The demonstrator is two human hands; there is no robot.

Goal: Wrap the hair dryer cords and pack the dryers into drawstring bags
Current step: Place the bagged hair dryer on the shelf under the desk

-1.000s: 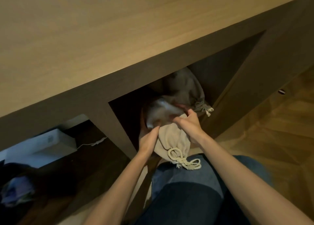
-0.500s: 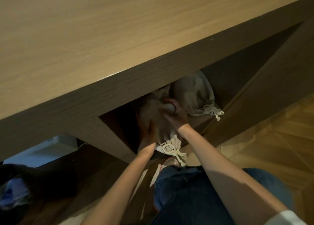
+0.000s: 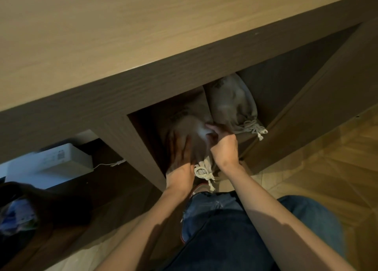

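At 6 o'clock, nearest the camera, a leg in dark blue jeans [image 3: 225, 229] fills the bottom of the view, and 2 bare forearms reach from it toward 12. The left hand [image 3: 180, 158] lies flat, fingers straight and close together, pressed against the left side of the near bag [image 3: 190, 127]. At its 3 o'clock the right hand [image 3: 224, 148] curls its fingers into the cloth on the bag's right side, gripping it. This grey bag sits in the mouth of an open cubby [image 3: 147, 131] under the counter, its knotted white drawstring [image 3: 202, 172] hanging toward 6 between the 2 wrists; its contents are hidden. Touching it at 1 o'clock, deeper in the same cubby, lies the second bag [image 3: 231, 102], its tied neck pointing to 4. At 9 o'clock sit a white box [image 3: 61, 162] and a thin white cable [image 3: 110, 164]; at 8, a dark heap with blue cloth [image 3: 18, 215]. Wood parquet floor [image 3: 327, 168] spreads at 3 to 4. Farthest, the pale wood-grain counter [image 3: 143, 25] covers the upper half, its dark front edge running diagonally.
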